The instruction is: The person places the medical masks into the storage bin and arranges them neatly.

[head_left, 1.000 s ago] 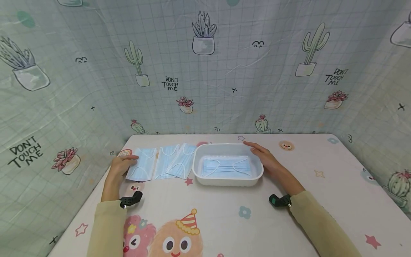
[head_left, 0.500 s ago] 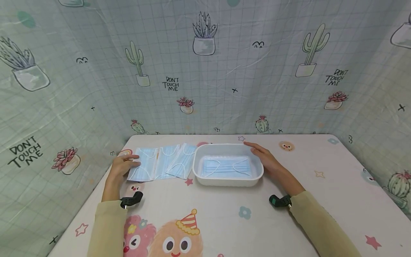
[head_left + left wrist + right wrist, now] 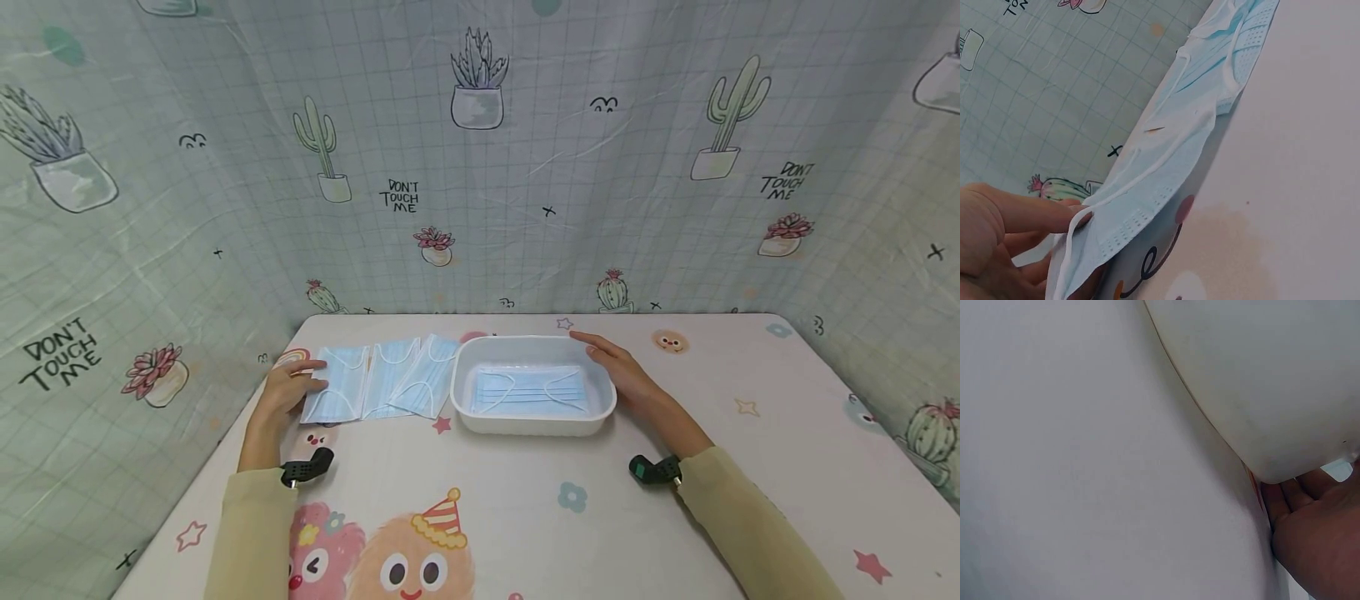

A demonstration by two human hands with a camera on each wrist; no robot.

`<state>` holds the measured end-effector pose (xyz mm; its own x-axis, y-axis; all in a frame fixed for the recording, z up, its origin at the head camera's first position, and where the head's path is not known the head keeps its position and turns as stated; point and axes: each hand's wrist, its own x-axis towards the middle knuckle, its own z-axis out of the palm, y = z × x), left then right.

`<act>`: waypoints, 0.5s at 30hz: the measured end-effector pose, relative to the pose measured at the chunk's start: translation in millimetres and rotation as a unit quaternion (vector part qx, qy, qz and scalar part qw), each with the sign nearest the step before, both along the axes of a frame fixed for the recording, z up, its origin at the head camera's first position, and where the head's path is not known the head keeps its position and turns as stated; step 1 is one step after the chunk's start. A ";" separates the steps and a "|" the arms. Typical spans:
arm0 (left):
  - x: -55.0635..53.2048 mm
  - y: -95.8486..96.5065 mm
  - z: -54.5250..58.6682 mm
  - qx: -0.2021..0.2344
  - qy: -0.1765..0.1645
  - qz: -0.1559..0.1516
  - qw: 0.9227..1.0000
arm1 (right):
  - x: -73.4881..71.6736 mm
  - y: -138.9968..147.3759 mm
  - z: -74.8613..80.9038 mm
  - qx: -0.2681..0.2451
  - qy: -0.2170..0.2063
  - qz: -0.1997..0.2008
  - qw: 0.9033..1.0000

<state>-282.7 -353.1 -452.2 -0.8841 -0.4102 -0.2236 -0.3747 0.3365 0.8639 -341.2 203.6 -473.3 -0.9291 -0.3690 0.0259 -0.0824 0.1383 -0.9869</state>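
My left hand (image 3: 285, 390) is at the far left of the table, pinching the outer edge of a pale blue face mask (image 3: 337, 396). In the left wrist view the thumb (image 3: 1041, 214) lies over the mask's edge, other fingers under it, and that edge is lifted off the table. Two more face masks (image 3: 386, 383) lie overlapping to its right. A white plastic tub (image 3: 532, 425) stands beside them, with a pleated face mask (image 3: 528, 385) flat inside. Against the tub's right end rests my right hand (image 3: 628, 375), index finger stretched along the back corner.
The table (image 3: 517, 517) has a white cloth printed with cartoon faces, stars and flowers. A hanging curtain (image 3: 480, 192) with cactus prints closes off the back and both sides. Each wrist carries a small black camera mount (image 3: 307, 467).
The leftmost mask has slid slightly to the right with my left fingers. My right hand and the tub hold their place.
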 end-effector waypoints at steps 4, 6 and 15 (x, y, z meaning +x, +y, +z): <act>0.0 0.8 0.0 0.006 -0.004 -0.009 1.000 | -0.1 -0.2 -0.1 0.000 0.003 0.000 1.000; -0.2 1.6 -0.5 0.009 -0.004 -0.009 1.000 | -0.2 -0.2 0.0 0.002 0.004 0.000 1.000; 0.1 0.9 -2.3 0.017 -0.001 -0.009 1.000 | -0.5 0.9 0.2 0.006 0.001 -0.002 1.000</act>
<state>-282.6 -352.2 -454.5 -0.8911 -0.3860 -0.2387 -0.3702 0.3139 0.8743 -341.7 204.4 -473.2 -0.9304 -0.3657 0.0242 -0.0846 0.1500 -0.9851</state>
